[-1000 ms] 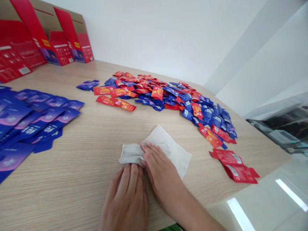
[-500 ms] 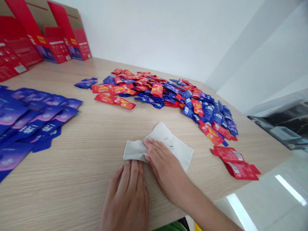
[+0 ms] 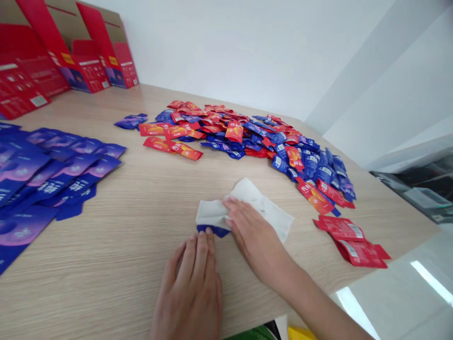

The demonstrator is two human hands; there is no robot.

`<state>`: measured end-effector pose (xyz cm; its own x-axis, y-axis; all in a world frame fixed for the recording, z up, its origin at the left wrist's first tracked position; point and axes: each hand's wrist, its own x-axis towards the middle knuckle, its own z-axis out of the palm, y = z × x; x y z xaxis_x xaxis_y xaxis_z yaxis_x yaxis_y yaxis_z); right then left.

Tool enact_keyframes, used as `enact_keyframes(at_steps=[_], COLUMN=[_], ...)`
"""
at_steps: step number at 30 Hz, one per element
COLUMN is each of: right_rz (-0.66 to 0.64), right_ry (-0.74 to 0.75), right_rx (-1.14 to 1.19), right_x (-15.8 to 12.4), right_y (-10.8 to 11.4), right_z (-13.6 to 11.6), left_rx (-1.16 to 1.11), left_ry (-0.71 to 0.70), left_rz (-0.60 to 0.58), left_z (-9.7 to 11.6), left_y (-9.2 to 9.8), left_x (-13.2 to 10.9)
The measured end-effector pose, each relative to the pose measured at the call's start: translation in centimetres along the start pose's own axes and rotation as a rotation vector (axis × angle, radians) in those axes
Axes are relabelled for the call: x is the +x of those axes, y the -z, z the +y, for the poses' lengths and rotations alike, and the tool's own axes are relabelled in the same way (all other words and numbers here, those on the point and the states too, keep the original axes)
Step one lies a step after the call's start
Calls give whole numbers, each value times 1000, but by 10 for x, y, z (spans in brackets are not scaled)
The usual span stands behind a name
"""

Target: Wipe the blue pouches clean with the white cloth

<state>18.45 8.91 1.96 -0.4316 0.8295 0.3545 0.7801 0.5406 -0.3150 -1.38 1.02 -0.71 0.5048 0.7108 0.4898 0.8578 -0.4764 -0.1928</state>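
- The right hand [image 3: 253,236] is laid flat on the pale cloth [image 3: 278,215], fingers stretched out and close together; the cloth seems to be pressed down by it.
- The left hand [image 3: 193,288] is rested palm down on the worktop [image 3: 134,274], fingers extended, their tips set at the near edge of a blue packet [image 3: 221,232].
- That packet is placed under the cloth, with only its near edge exposed; it is probably braced there by the left fingertips against sliding.
- Farther off, a mixed pile [image 3: 233,131] is spread, the far side being bounded by the wall [image 3: 226,52].
- To the right, red packets [image 3: 354,241] are laid near the worktop's edge.
- To the left, blue packets [image 3: 67,174] are overlapped in rows, with open boxes [image 3: 88,61] stood beyond.
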Motion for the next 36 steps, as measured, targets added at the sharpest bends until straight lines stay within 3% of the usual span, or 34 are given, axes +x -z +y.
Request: enact_keyframes(at_steps=[3,5,7,9,12,16,18,20,23,24,30,36], right_rz=[106,147,143,69,-28,122,176,161,30,4,166,222], right_ry=[-203,-251,-184,-18,97,-171,-222,-127,126,138,-318,-476], right_rx=[-91,-100,-45,27,26,-93,-109,-69,13,16,-69,1], right_x=[-7,-9,-7,-2,4,2,-1,-2,2,3,1,-1], right_y=[8,15,18,14,4,2,6,9,6,4,1,16], right_z=[28,28,12,-7,-10,24,27,16,-4,-5,29,24], left_rx=[-22,-22,-17,-8,1,12,14,14,0,-8,-73,-182], left_ry=[12,10,14,8,-7,-5,-9,2,25,36,24,322], left_rz=[39,40,28,-11,-25,-2,-17,-23,-18,-14,-29,-29], left_z=[1,2,2,1,0,1,2,3,4,4,-2,-6], left_y=[0,0,0,1,2,-2,-3,-3,-1,0,7,9], left_x=[3,2,0,-2,-3,-4,-4,-4,-1,-1,5,41])
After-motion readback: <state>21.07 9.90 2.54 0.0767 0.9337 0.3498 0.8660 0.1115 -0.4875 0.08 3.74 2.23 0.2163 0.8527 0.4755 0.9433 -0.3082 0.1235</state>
